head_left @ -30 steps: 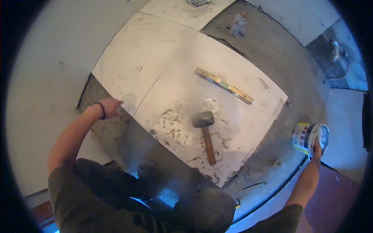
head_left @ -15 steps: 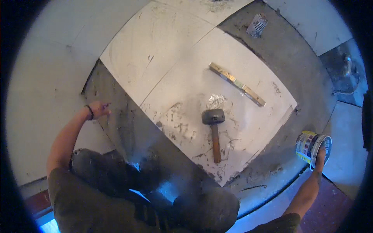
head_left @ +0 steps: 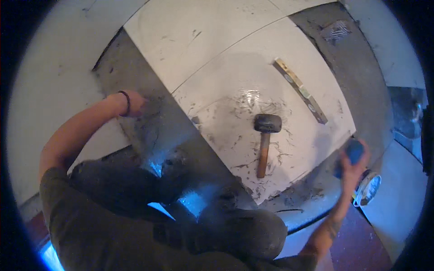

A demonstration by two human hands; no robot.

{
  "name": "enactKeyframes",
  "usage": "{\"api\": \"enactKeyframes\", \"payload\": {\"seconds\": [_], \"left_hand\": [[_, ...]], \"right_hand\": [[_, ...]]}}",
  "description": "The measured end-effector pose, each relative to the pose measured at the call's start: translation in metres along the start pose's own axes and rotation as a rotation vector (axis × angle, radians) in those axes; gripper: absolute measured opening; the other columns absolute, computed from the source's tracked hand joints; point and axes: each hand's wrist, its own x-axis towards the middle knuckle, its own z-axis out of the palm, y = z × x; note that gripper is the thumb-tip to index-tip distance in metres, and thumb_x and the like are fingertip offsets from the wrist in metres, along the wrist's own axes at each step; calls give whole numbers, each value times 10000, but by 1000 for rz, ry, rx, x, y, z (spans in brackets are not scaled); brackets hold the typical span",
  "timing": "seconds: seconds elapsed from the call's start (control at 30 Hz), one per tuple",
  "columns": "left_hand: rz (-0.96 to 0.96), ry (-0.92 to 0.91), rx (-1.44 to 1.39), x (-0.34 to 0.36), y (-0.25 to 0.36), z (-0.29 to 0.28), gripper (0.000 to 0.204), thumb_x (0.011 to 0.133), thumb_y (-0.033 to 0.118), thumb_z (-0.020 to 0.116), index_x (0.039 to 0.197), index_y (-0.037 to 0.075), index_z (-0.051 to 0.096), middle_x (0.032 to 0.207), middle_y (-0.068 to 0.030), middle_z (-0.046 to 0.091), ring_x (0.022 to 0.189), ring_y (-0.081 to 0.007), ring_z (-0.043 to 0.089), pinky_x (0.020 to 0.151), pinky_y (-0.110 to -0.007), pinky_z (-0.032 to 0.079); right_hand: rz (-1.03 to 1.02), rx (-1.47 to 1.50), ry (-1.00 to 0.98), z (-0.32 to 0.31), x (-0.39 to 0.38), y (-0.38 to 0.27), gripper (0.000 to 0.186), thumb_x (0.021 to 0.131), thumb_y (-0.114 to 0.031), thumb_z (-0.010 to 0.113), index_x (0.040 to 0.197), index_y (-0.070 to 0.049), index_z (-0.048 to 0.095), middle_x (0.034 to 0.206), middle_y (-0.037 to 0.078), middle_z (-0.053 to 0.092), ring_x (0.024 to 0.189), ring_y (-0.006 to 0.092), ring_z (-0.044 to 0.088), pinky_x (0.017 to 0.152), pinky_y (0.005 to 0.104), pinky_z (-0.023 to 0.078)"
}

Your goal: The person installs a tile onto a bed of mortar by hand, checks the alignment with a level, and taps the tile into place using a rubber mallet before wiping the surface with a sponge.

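The right hand grips a blue sponge-like lump, its fingers wrapped around the sides and the thumb closed in against it; the lump is at the right, just beside the near right edge of a large pale tile and above the grey floor or resting on it — I cannot tell which. Just past that wrist, partly hidden by the forearm, sits a bucket with a white rim and a pale handle hanging at its side. The left hand, with a dark band at the wrist, is over the bare grey strip to the left of the tile; its fingers look loosely curled, but they are blurred, so I cannot tell whether they touch the floor or hold anything. Between the 2 hands, on the smeared surface of the tile, lies a mallet with a black head and a brown handle pointing toward the person. Beyond it and to the right, a yellowish spirit level lies slantwise on the same tile — well apart from a crumpled striped packet on the grey floor farther off.
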Motion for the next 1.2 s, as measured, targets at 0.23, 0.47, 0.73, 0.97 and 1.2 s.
{"api": "enactKeyframes", "payload": {"seconds": [0.23, 0.47, 0.73, 0.97, 1.2], "left_hand": [[674, 686, -143, 19, 132, -97, 589, 896, 235, 668, 1437, 69, 502, 1371, -169, 599, 1230, -379, 600, 1021, -471, 506], [345, 305, -137, -20, 44, -44, 648, 911, 376, 717, 1447, 83, 501, 1366, -214, 605, 1211, -411, 615, 1016, -485, 519], [11, 338, -767, -9, -32, 31, 685, 937, 398, 691, 1481, 35, 488, 1364, -245, 625, 1241, -403, 613, 1067, -453, 482], [-215, 487, -826, -25, -82, 73, 685, 928, 373, 721, 1483, 41, 494, 1355, -251, 632, 1244, -369, 627, 1057, -423, 484], [-193, 406, -869, -29, -94, 108, 673, 906, 350, 752, 1436, 0, 529, 1330, -228, 657, 1188, -332, 658, 1021, -417, 503]], "right_hand": [[167, -142, -342, 110, -12, -101, 696, 773, -166, 834, 1406, -104, 551, 1251, 186, 604, 1124, 387, 611, 951, 446, 517], [-93, -234, -145, 134, -41, -105, 488, 818, -214, 803, 1248, -46, 645, 1216, 208, 625, 1109, 421, 595, 934, 481, 501], [-266, -299, 44, 162, 73, -82, 479, 803, -170, 770, 1260, -81, 654, 1252, 155, 633, 1107, 390, 589, 914, 509, 495], [-167, -398, -484, 171, 132, -96, 304, 801, -284, 749, 1019, -72, 737, 1052, 138, 709, 985, 352, 676, 852, 447, 539], [206, 4, -178, 234, 148, -178, 543, 801, -382, 733, 1093, 62, 624, 1013, 277, 702, 971, 428, 695, 872, 492, 532]]}}
